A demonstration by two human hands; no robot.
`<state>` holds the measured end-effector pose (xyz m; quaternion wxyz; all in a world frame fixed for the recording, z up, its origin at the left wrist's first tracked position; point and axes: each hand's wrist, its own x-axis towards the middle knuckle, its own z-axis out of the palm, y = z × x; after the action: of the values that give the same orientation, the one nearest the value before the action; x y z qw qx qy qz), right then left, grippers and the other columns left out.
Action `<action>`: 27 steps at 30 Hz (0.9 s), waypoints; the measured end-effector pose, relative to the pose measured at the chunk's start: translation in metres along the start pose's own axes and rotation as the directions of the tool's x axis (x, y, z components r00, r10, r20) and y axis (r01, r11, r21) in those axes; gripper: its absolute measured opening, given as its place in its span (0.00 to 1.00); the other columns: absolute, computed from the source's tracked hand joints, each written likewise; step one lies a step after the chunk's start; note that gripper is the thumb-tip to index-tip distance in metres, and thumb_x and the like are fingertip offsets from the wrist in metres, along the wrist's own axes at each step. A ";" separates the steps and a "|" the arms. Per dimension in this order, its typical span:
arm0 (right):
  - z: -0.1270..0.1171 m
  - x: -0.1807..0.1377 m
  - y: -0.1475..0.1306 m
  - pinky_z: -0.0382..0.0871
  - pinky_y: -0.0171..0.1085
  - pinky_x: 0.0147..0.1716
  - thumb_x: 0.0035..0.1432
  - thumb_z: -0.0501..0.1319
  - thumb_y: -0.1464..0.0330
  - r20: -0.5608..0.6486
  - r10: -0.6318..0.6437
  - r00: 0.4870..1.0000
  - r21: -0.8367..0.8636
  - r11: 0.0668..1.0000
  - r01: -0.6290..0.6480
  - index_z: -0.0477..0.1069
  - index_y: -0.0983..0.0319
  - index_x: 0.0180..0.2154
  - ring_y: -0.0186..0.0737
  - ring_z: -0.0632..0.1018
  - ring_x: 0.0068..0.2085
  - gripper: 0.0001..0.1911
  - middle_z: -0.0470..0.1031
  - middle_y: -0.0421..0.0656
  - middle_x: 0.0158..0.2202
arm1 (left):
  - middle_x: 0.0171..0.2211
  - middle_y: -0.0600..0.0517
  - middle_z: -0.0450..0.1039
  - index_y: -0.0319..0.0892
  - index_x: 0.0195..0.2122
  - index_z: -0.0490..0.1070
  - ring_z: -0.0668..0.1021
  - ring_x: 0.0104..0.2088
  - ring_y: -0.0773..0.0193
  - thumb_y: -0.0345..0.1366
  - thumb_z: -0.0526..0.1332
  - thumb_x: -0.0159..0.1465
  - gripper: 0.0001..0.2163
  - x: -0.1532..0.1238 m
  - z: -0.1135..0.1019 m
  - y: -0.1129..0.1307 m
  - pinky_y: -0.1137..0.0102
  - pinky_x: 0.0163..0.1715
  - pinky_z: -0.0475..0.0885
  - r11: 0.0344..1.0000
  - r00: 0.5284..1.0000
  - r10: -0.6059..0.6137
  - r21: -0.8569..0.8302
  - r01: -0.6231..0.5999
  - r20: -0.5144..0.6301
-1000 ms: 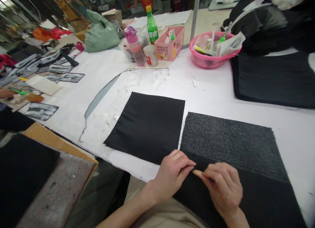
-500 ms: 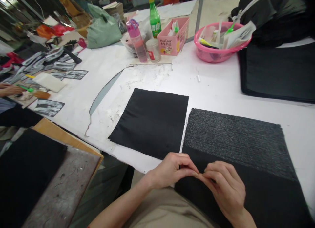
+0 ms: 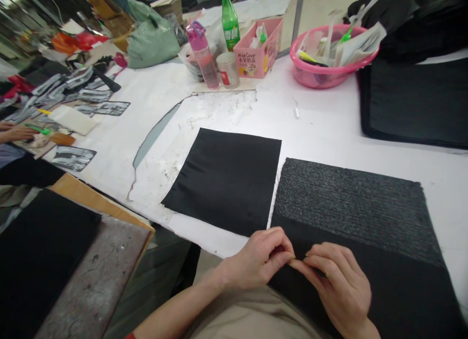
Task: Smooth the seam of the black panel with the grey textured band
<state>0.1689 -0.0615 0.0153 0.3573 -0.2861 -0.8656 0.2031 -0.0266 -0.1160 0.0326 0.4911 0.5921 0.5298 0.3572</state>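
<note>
- Left hand [image 3: 261, 261] and right hand [image 3: 338, 285] meet fingertip to fingertip, each pinched closed on the upper edge of a black cloth [image 3: 387, 290];
- the black cloth lies at the near edge of the tabletop [image 3: 329, 129], overlapping a grey ribbed panel [image 3: 351, 205];
- a black fabric square [image 3: 226, 178] lies flat just left of the panel;
- farther back stand a pink basin [image 3: 321, 75], a pink box [image 3: 256, 61] and a green bottle [image 3: 229, 24];
- a co-worker's hand [image 3: 16, 133] rests at far left.
</note>
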 end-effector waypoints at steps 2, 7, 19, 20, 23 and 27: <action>0.000 0.001 0.000 0.68 0.39 0.40 0.64 0.66 0.70 -0.013 -0.003 1.000 -0.007 1.000 0.003 0.69 0.62 0.34 0.39 0.72 0.38 0.07 0.72 0.41 0.34 | 0.33 0.51 0.67 0.40 0.35 0.64 0.70 0.34 0.67 0.37 0.52 0.71 0.09 -0.001 0.001 0.000 0.72 0.36 0.65 0.993 0.996 -0.058 -0.105 0.051 -0.061; 0.002 -0.002 0.001 0.67 0.39 0.41 0.64 0.67 0.69 -0.010 -0.002 1.000 -0.014 1.000 0.002 0.70 0.63 0.35 0.39 0.72 0.38 0.07 0.72 0.42 0.34 | 0.31 0.52 0.67 0.40 0.37 0.61 0.69 0.31 0.68 0.40 0.49 0.72 0.10 -0.006 0.002 -0.004 0.73 0.33 0.65 0.947 0.986 -0.154 -0.294 0.128 -0.067; 0.003 -0.003 0.000 0.68 0.39 0.40 0.64 0.66 0.72 0.011 -0.013 1.000 0.041 0.999 0.012 0.70 0.63 0.35 0.39 0.73 0.38 0.06 0.72 0.42 0.35 | 0.28 0.55 0.69 0.39 0.42 0.69 0.71 0.28 0.70 0.37 0.57 0.68 0.07 -0.013 0.002 0.001 0.76 0.31 0.66 0.955 0.982 -0.177 -0.231 0.186 0.061; 0.003 -0.004 0.000 0.68 0.39 0.40 0.65 0.65 0.72 0.016 -0.010 1.000 0.051 0.999 0.009 0.70 0.63 0.35 0.39 0.73 0.37 0.05 0.72 0.42 0.34 | 0.29 0.54 0.71 0.39 0.44 0.70 0.73 0.30 0.69 0.37 0.58 0.68 0.08 -0.013 0.003 0.000 0.75 0.33 0.67 0.954 0.986 -0.158 -0.248 0.166 0.054; 0.004 -0.005 0.000 0.68 0.39 0.39 0.66 0.63 0.71 0.039 0.003 0.999 0.083 0.997 -0.007 0.70 0.63 0.36 0.39 0.73 0.37 0.05 0.72 0.42 0.35 | 0.32 0.52 0.74 0.39 0.42 0.74 0.75 0.32 0.68 0.36 0.62 0.65 0.08 -0.014 0.005 -0.001 0.75 0.35 0.68 0.955 0.990 -0.125 -0.263 0.137 0.060; 0.003 -0.008 -0.002 0.68 0.40 0.39 0.67 0.62 0.71 0.051 0.006 0.999 0.102 0.995 -0.011 0.70 0.62 0.36 0.39 0.73 0.37 0.05 0.72 0.42 0.35 | 0.29 0.53 0.74 0.39 0.38 0.75 0.75 0.30 0.69 0.36 0.64 0.63 0.06 -0.015 0.005 -0.003 0.76 0.33 0.68 0.929 0.982 -0.161 -0.321 0.183 0.094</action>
<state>0.1703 -0.0684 0.0103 0.3486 -0.2658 -0.8616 0.2560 -0.0254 -0.1322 0.0298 0.6294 0.4650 0.4961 0.3762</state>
